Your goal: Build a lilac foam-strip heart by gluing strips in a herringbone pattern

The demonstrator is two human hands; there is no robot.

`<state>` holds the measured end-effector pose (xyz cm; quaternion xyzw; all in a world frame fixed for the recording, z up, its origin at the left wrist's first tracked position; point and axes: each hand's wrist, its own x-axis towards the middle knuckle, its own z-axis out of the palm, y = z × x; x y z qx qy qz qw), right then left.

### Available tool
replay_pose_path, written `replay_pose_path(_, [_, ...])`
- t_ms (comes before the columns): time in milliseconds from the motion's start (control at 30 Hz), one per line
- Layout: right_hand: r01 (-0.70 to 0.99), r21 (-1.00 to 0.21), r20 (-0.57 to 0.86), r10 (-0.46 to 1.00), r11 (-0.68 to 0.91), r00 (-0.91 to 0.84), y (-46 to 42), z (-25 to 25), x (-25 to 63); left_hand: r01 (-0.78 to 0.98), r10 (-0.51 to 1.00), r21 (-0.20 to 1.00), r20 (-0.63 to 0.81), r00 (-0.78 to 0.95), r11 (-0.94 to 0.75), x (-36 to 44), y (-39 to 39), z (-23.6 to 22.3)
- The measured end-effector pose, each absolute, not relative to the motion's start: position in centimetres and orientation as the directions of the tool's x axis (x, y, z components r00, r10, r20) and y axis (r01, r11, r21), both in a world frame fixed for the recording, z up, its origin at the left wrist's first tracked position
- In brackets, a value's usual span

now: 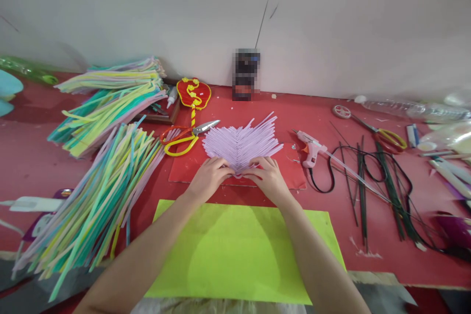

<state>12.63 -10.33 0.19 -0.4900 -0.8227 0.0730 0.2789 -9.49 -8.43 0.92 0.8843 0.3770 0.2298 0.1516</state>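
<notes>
A lilac piece built of pipe cleaners (239, 140) lies in the middle, its stems slanting out from a central seam in a V pattern. My left hand (212, 174) pinches its lower tip from the left. On the other side my right hand (267, 176) pinches the same tip, fingers bent and close to the left ones. The exact stems between the fingertips are hidden. Beneath the piece is a red sheet (191, 169). Scissors (189, 137) with orange and yellow handles rest just left of it, and a pink glue gun (312, 149) lies to its right.
Bundles of coloured pipe cleaners (99, 196) cover the left side. A lime-green sheet (243, 255) spans the front edge. A red and yellow ornament (194, 94) sits behind. Dark green stems (362, 191), a black cord (333, 176) and more scissors (386, 137) lie right.
</notes>
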Motion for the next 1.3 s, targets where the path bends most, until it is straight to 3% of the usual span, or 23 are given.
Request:
replay_pose_path(167, [0.784, -0.424, 0.372, 0.876, 0.455, -0.307, -10.2, -0.3, 13.1, 0.572, 0.787, 0.567, 0.257, 0.561, -0.593, -9.3, -8.5, 0.8])
replay_pose_path(633, [0.726, -0.507, 0.371, 0.878, 0.464, -0.302, -10.0, -1.0, 13.0, 0.647, 0.77, 0.419, 0.313, 0.556, -0.638, -9.0, -8.7, 0.8])
replay_pose_path(867, [0.696, -0.544, 0.363, 0.879, 0.469, -0.309, -9.9, -0.9, 13.0, 0.622, 0.801, 0.511, 0.293, 0.522, -0.593, -9.0, -8.8, 0.5])
replay_pose_path(1067, [0.674, -0.55, 0.401, 0.864, 0.493, -0.305, -9.9, -0.9, 12.9, 0.668, 0.812, 0.464, 0.287, 0.509, -0.582, -9.0, -8.8, 0.4])
replay_pose_path(1300, [0.666, -0.561, 0.401, 0.865, 0.492, -0.301, -9.9, -0.8, 12.8, 0.644, 0.821, 0.515, 0.285, 0.494, -0.566, -9.1, -8.9, 0.2])
